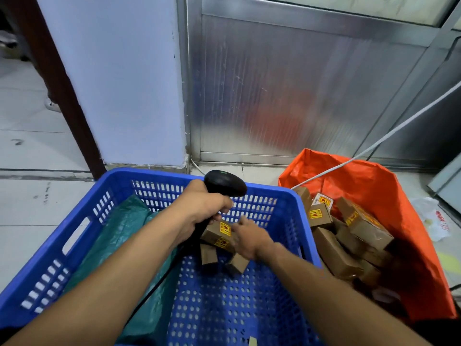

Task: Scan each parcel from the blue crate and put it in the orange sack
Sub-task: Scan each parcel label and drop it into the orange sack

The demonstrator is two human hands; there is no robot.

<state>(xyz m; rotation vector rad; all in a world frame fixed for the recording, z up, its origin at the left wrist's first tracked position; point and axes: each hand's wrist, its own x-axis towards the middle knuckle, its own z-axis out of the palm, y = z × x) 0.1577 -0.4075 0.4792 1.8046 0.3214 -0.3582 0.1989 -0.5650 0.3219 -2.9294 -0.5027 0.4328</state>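
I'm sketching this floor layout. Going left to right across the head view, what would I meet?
Green bag → left hand with the scanner → right hand on a parcel → orange sack → white bag.

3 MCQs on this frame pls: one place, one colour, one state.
1. Where does the green plastic bag lie?
A. in the blue crate's left side
B. in the orange sack
C. on the floor tiles

2. What colour are the stickers on the brown parcels?
A. white
B. yellow with red
C. green

3. What is the left hand doing?
A. resting flat on the crate rim
B. hanging idle
C. gripping the black scanner

Key: 1 A, the bag lies against the crate's left wall; 2 B, the labels show yellow with red marks; 3 C, fingers are wrapped round the scanner's handle.
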